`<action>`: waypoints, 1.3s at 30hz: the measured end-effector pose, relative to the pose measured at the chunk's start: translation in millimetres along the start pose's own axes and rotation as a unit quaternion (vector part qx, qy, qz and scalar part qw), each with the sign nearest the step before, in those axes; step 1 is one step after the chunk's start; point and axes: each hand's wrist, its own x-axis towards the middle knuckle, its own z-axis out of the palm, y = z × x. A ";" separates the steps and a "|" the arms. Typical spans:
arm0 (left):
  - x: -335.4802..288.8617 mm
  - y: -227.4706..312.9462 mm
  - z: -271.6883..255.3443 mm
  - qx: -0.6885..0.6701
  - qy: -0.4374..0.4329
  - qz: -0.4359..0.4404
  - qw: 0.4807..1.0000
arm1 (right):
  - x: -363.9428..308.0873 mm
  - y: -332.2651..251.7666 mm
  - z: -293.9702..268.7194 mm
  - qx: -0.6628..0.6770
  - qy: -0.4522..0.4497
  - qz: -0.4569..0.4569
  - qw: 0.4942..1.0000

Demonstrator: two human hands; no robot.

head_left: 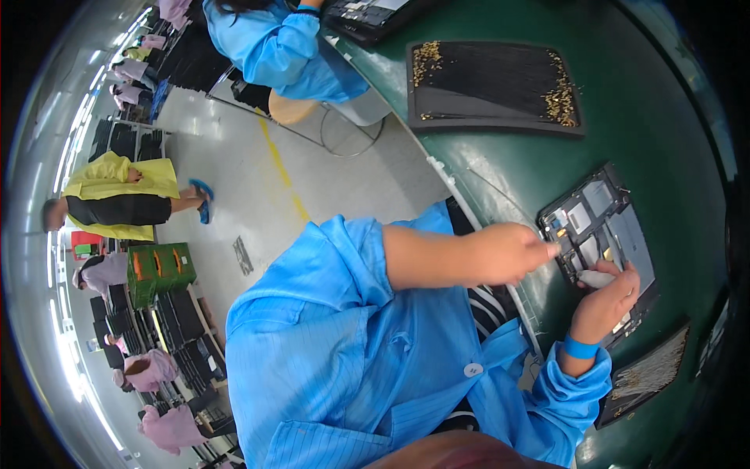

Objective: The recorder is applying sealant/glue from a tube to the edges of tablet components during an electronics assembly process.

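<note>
An opened laptop chassis lies on the green table, its inner boards and dark panels exposed. My left hand, on the upper arm in the picture, is closed with thumb and finger pinched beside the chassis edge; whatever it may hold is hidden. My right hand, with a blue wristband, bends over the chassis with its fingers curled. A rounded white piece shows at those fingers; it is too small to tell whether it is a tool or a finger cover.
A black tray with brass-coloured screws at both ends lies on the green table. Another tray holds silvery small parts. A co-worker in a blue sleeve sits at the same table. A person in yellow stands across the aisle.
</note>
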 end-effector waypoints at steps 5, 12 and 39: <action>30.8 -7.4 4.8 -0.322 0.136 0.010 0.937 | 3.3 0.5 -0.5 0.007 -0.012 -0.004 1.000; 38.0 -5.2 -8.3 -0.029 0.297 0.117 0.947 | 3.3 5.2 -0.2 0.097 -0.045 -0.012 0.994; 24.8 2.1 5.0 -0.083 0.004 -0.086 0.993 | 54.8 -15.0 3.1 -0.339 -0.357 -0.138 0.859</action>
